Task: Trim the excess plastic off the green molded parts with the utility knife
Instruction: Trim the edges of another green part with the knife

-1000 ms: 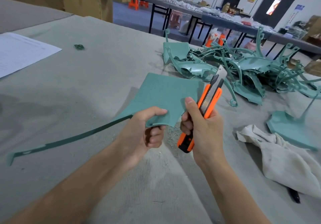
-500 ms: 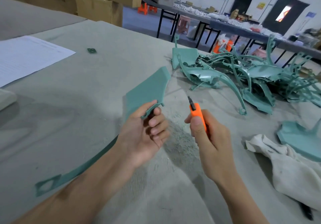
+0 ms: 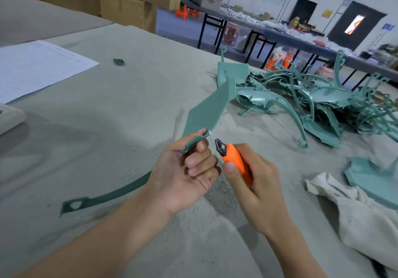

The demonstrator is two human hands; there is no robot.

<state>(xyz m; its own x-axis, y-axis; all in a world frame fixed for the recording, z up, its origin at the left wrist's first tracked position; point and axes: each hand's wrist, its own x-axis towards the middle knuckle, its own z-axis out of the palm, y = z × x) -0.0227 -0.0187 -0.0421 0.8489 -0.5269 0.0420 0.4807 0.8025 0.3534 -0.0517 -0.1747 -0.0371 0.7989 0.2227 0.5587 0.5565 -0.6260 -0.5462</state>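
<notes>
My left hand (image 3: 185,170) grips a green molded part (image 3: 206,110) by its lower edge, palm up. The part's flat panel stands tilted up and away, and its long thin arm trails down-left past my wrist to a tab on the table. My right hand (image 3: 254,178) is shut on an orange utility knife (image 3: 233,158). The knife's black tip points up-left, a short gap from the part's lower corner, where a small white sliver shows. The blade itself is hard to make out.
A heap of green molded parts (image 3: 312,103) lies at the back right of the grey table (image 3: 107,109). A whitish cloth (image 3: 355,213) and another green part (image 3: 370,178) lie at the right. Paper (image 3: 36,66) lies far left, a small green scrap (image 3: 119,61) beyond it.
The left hand turned the part from flat-facing to edge-on and tilted up. The right hand swung the knife from upright to pointing at the part's lower corner, close to it.
</notes>
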